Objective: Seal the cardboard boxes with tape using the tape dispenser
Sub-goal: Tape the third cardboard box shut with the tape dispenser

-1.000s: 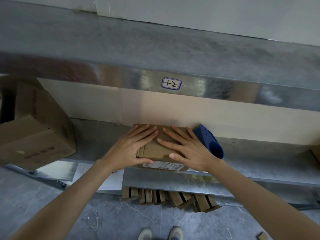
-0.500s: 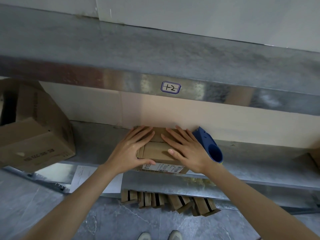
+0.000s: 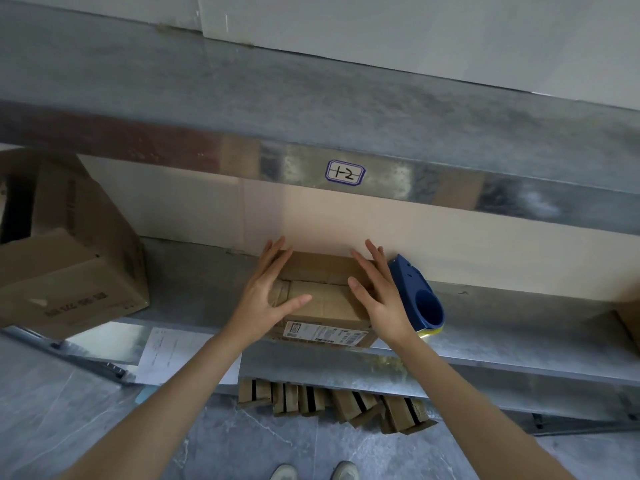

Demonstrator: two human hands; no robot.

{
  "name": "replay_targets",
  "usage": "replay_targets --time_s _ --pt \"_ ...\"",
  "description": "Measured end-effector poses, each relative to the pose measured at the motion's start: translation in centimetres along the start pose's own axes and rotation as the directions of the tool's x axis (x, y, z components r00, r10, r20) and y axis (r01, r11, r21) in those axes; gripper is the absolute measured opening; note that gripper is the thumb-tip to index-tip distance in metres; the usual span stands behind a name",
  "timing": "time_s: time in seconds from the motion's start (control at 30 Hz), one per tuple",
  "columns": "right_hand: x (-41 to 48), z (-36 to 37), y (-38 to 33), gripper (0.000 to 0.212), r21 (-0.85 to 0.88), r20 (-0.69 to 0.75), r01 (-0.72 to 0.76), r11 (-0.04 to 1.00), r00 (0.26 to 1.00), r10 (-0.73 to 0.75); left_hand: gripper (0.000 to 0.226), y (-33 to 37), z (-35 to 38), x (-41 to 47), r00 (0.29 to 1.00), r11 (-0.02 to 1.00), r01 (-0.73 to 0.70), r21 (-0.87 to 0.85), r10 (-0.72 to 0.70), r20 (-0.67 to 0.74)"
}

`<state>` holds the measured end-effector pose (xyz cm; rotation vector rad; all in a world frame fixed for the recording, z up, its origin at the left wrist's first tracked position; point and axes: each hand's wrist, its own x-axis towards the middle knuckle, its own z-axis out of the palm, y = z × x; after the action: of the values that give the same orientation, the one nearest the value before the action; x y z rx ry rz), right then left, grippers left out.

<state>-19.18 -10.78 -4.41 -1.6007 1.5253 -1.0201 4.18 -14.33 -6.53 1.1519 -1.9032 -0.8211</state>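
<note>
Two grips, fingers straight and holding nothing, flank the small box (image 3: 322,299) at the centre of the frame. The left grip (image 3: 263,296) rests on its left side, the right grip (image 3: 379,299) on its right. The flaps lie closed, so taping is probably next. The blue tape dispenser (image 3: 415,292) lies untouched on the shelf (image 3: 519,327), just right of the right grip. The box's long axis seems to run left to right, with its label toward the bottom of the frame. The dispenser runs back to front.

Galvanised metal racking. The upper shelf (image 3: 311,81) spans the top of the frame, and its front edge carries a handwritten label (image 3: 345,172) at centre. The lower shelf (image 3: 519,327) crosses mid-frame, backed by a beige panel (image 3: 467,244). White wall (image 3: 450,29) at upper right. Grey marbled floor (image 3: 69,427) along the bottom.
</note>
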Motion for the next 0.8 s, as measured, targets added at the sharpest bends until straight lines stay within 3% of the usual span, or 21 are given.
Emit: replay_targets --time_s 0.27,0.4,0.57,0.8 --pt "-0.4 0.1 -1.0 0.070 0.241 -0.013 -0.158 0.957 0.986 0.166 0.094 1.3 -0.4 -0.2 0.985 0.972 0.172 -0.161 -0.166 0.055" --pt "-0.5 -0.2 -1.4 0.070 0.346 0.017 -0.221 0.912 0.973 0.230 0.100 1.9 -1.4 -0.1 0.970 0.972 0.212 -0.104 -0.196 0.145" --pt "0.0 -0.9 -2.0 0.057 0.387 -0.006 -0.241 0.890 0.965 0.264 0.095 2.6 -1.7 0.8 0.971 0.977 0.208 0.040 -0.211 0.113" --pt "0.0 0.1 -1.6 0.038 0.417 0.013 -0.293 0.860 0.948 0.317 0.088 2.2 -0.5 0.5 0.959 0.956 0.280 -0.091 -0.276 0.056"
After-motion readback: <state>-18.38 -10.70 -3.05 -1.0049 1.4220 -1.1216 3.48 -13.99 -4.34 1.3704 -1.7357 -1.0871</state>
